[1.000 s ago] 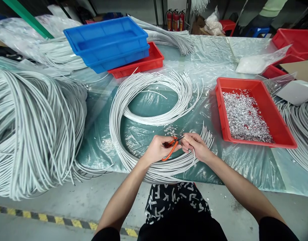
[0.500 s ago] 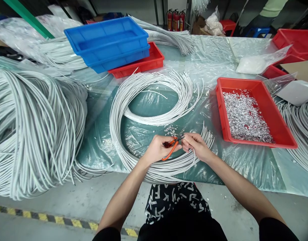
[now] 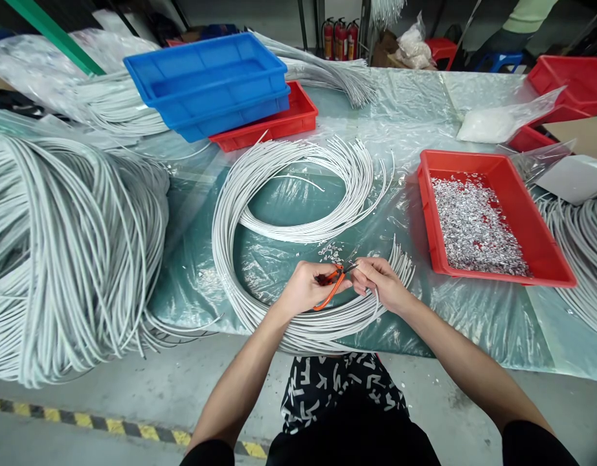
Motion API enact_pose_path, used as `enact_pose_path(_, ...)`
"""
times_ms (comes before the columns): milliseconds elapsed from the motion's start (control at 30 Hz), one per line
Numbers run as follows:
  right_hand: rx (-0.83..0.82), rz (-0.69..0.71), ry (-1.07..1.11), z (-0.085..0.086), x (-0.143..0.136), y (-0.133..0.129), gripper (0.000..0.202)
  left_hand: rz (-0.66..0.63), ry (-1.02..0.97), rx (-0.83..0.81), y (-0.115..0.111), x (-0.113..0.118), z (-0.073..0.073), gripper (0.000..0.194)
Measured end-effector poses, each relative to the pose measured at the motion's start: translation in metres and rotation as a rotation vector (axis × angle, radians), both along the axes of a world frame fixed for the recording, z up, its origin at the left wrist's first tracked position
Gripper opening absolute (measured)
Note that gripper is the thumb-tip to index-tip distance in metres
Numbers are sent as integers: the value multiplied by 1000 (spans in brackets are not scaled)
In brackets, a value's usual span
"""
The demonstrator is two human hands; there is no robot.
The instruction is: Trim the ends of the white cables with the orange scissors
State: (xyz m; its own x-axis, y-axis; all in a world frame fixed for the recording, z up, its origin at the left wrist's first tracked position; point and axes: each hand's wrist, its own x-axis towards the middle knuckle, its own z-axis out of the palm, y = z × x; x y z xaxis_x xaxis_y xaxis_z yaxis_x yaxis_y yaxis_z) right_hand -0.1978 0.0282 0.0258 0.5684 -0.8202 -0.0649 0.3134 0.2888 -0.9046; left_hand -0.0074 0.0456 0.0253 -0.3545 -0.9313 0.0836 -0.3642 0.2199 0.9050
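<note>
My left hand point(image 3: 309, 287) is closed around small orange-handled pliers point(image 3: 331, 290), their dark jaws pointing right toward my other hand. In my right hand point(image 3: 379, 281) the fingers pinch the end of a grey-white cable point(image 3: 376, 304), right at the jaws. Fingers cover much of that end, so I cannot see exactly what the jaws touch. Beneath both hands runs a large loop of many such cables point(image 3: 298, 333), its cut ends point(image 3: 403, 262) fanned out just right of my right hand. Small clippings point(image 3: 331, 251) lie scattered on the table behind the pliers.
A red tray point(image 3: 546, 249) of small shiny metal pieces point(image 3: 476, 223) stands at right. Blue trays point(image 3: 211, 90) rest on a red one point(image 3: 298, 116) behind the coil. A big cable heap point(image 3: 85, 252) fills the left. Plastic sheeting covers the table point(image 3: 478, 323).
</note>
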Motion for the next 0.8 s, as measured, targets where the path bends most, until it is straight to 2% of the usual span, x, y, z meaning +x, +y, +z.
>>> enact_pose_path(800,125,61,-93,2,0,0,52,16,-23,-66,0,1,-1,48)
